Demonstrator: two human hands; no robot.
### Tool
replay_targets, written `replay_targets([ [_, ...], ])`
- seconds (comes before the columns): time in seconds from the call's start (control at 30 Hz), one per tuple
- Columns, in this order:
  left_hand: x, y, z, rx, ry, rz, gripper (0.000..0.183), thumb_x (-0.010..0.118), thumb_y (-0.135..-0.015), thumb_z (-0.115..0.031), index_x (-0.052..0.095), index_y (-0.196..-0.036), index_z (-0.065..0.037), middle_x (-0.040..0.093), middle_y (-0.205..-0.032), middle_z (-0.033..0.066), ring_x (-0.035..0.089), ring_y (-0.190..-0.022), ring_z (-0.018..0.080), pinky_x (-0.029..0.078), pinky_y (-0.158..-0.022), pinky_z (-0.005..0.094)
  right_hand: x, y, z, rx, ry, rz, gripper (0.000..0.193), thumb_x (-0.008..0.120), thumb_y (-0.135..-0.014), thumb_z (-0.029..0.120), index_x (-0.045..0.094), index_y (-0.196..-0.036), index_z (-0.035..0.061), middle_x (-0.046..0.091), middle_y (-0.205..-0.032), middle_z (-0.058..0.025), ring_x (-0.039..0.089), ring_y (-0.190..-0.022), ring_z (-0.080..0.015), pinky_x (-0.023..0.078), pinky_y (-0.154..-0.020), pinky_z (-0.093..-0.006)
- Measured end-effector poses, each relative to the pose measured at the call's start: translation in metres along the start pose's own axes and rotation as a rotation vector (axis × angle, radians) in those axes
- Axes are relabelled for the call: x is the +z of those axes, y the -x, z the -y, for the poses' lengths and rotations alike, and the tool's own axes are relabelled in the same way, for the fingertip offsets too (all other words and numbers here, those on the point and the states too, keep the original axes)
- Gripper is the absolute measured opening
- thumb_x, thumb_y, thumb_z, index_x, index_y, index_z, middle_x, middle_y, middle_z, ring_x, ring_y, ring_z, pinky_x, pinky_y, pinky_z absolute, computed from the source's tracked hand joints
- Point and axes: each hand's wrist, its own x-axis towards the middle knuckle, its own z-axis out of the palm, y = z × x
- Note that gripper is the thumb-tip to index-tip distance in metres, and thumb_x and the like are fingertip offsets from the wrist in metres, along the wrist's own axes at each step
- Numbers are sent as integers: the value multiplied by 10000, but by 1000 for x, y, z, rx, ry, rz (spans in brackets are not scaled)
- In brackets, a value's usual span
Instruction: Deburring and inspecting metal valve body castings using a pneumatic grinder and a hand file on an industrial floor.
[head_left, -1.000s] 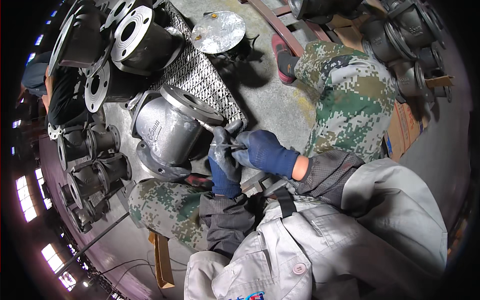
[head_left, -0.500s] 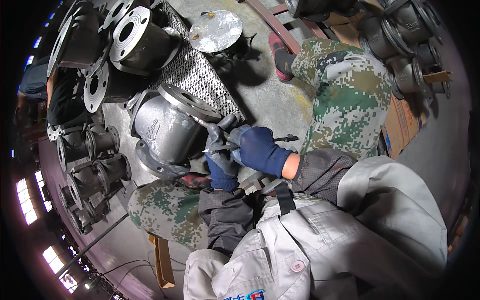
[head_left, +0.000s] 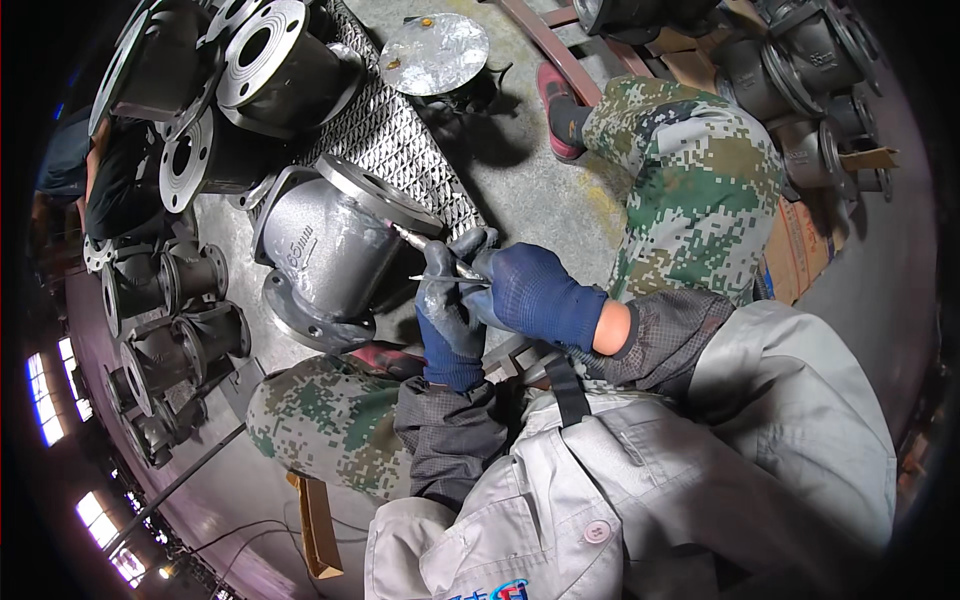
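Between flange rim (head_left: 372,200) and floor (head_left: 528,205), left fingers (head_left: 439,262) and right fingers (head_left: 484,303) grip thin tools (head_left: 432,279).

Workshop with flanged metal castings (head_left: 330,250)

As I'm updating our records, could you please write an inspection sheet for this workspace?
Surface: grey floor with a yellowish patch.
Job's things: flanged casting; slender rod, its contact with the casting unclear; thin pointed tool.
Clutter: more castings left and right; cardboard strip.
Left hand: gloved, closed around the slender rod.
Right hand: gloved, gripping the thin pointed tool.
Cables: thin cables, lower left.
Surroundings: round-topped stool; another person's dark clothing; bright windows.
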Motion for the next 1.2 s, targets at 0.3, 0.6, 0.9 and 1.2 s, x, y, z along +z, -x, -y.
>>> replay_targets([
  [0.3, 10, 3, -10, -43, 189, -2, 575, 414, -989, -439, 517, -1202, 84, 596, -1137, 213, 606, -1002, 259, 499, -877, 366, -26, -10, 19, 116, -141, 169, 373, 639, -788, 360, 698, -808, -7, 636, -647, -198, 666, -622, -318, 535, -612, -392],
  [0.6, 10, 9, -22, -37, 173, 46, 575, 398, -989, -450, 517, -1202, 71, 611, -1044, 177, 629, -846, 224, 510, -617, 289, -50, -13, 38, 251, -416, 352, 355, 620, -850, 305, 677, -855, -45, 645, -633, -118, 650, -559, -169, 523, -545, -309],
  [0.9, 2, 0, -8, -44, 216, 9, 579, 450, -984, -428, 509, -1189, 110, 598, -1151, 237, 605, -1021, 272, 479, -928, 380, -27, -9, 29, 111, -39, 148, 351, 629, -783, 364, 699, -815, 21, 654, -714, -199, 665, -692, -347, 534, -674, -410],
  [1.2, 1, 1, -6, 11, 217, 44, 586, 477, -961, -431, 492, -1205, 102, 566, -1205, 258, 572, -1102, 294, 427, -1003, 416, -25, -10, 28, 101, 43, 153, 353, 639, -756, 380, 695, -801, 34, 649, -759, -217, 645, -723, -388, 521, -677, -445],
])
